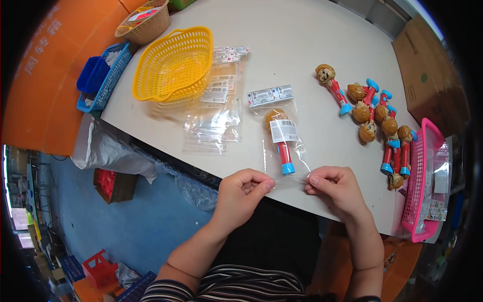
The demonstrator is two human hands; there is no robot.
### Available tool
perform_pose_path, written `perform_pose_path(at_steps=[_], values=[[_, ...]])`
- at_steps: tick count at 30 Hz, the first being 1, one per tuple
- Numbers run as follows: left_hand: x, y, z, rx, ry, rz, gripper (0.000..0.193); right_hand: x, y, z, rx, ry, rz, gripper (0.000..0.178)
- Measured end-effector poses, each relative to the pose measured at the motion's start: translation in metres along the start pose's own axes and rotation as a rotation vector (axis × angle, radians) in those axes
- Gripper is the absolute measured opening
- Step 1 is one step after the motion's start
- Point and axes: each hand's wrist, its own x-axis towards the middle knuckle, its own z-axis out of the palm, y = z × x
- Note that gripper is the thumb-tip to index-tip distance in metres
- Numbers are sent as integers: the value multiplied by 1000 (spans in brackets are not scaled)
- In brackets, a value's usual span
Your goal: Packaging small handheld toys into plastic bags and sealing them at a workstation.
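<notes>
Here both hands (245,190) (334,185) cover the clear bag's (282,151) open end.

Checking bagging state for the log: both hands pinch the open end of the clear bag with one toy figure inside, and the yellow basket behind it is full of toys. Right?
Not quite. The head view shows the yellow basket empty; the loose toys lie on the table to the right. The rest holds: left hand and right hand pinch the clear bag with one toy figure inside.

Bright, even overhead light, soft shadows, sharp centre, fisheye bending and dark rim.
</notes>
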Motion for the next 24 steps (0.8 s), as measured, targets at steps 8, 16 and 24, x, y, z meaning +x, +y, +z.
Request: perform_pose_path(at_steps=[8, 16, 24], values=[[4, -2, -6, 98, -20, -102, 20, 3, -2, 0, 8, 31, 31, 8], [6, 9, -6, 55, -13, -134, 58, -1, -6, -1, 61, -20, 76, 21], [16, 7, -2, 127, -57, -98, 53, -2, -9, 7, -79, 36, 138, 19]])
